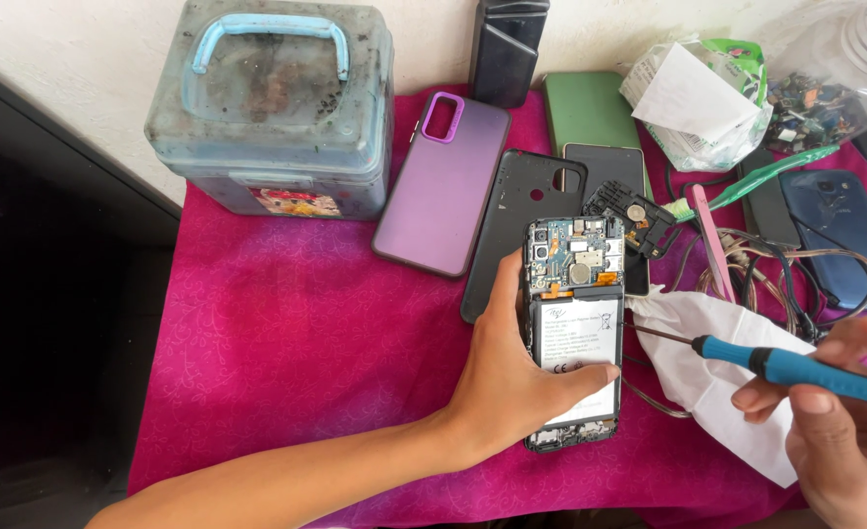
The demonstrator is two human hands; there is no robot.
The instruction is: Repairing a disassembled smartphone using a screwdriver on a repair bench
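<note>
Head view shows the left hand (pixel 512 377) spread over an opened phone (pixel 572 333), thumb along its left edge and fingers (pixel 590 377) lying across the white battery label, pinning it flat on the counter. The right hand (pixel 840 421) has its fingers curled tight around a blue-handled screwdriver (pixel 796 370), its tip hovering just right of the phone, above a white tissue (pixel 717 372). A magenta cloth (pixel 286 333) covers the counter; a grimy plastic box (pixel 272 108), phone covers and cables crowd the far side by a pale wall.
</note>
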